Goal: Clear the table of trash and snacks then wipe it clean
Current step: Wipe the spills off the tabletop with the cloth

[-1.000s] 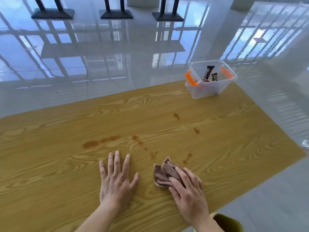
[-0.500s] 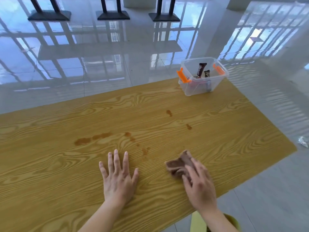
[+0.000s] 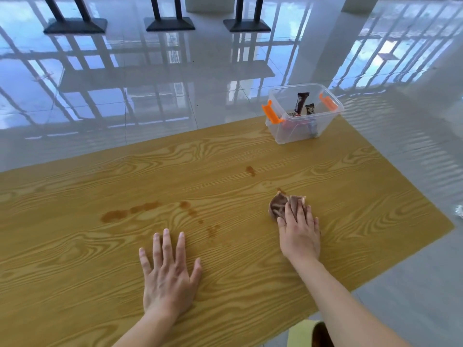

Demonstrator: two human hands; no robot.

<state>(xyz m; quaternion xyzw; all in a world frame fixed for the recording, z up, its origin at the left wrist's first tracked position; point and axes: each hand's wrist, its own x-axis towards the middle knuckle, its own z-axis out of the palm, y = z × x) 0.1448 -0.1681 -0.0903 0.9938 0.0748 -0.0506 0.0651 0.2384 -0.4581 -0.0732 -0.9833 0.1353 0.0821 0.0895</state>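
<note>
My right hand [image 3: 299, 234] presses a crumpled brown cloth [image 3: 276, 207] flat onto the wood-grain table [image 3: 75, 259], fingers lying straight over it. The cloth's far edge touches a small brown stain. Another stain spot [image 3: 250, 170] lies further back. A long brown smear [image 3: 115, 216] and a trail of small drops [image 3: 213, 230] lie to the left. My left hand [image 3: 167, 276] rests flat on the table, fingers spread, holding nothing. A clear plastic box [image 3: 295, 136] with orange latches stands at the far right corner and holds wrapped snack bars [image 3: 300, 101].
The table's right edge runs close to my right hand. A crumpled bit of wrapper [image 3: 459, 217] lies on the shiny tiled floor to the right. Black table bases [image 3: 170, 23] stand at the back. A yellow object [image 3: 300, 334] shows below the near table edge.
My right hand has pushed the cloth forward and to the right, over the stains near the front edge, up to a spot further back. The left hand has stayed flat in place.
</note>
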